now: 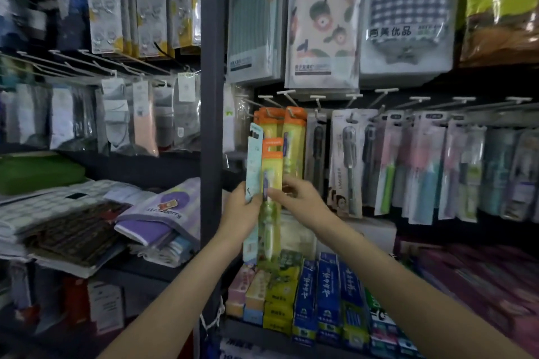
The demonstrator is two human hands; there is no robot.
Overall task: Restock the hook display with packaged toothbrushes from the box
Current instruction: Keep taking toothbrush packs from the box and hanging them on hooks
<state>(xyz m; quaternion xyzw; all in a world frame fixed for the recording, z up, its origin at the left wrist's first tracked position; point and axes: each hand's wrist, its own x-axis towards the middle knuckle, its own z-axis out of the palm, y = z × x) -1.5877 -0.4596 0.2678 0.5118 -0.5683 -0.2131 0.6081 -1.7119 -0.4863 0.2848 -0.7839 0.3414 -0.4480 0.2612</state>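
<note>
Toothbrushes in flat card packs are fanned in the left hand [243,211], which grips a pale blue pack [253,166] and an orange-topped yellow pack [272,172] upright in front of the hook display. The right hand [297,198] pinches the yellow pack near its middle, thumb and fingers closed on it, as if to draw it from the bunch. Just behind and above hang matching orange-topped packs [294,137] on a white hook [287,96], so that looks like the target. To do this well, lift the yellow pack clear of the blue one, shift the grip toward the orange header (the hang hole sits there), line the hole up with the hook tip and slide it straight back against the others. The supply box is not in view. Keep the left hand firm so the blue pack does not slip.
</note>
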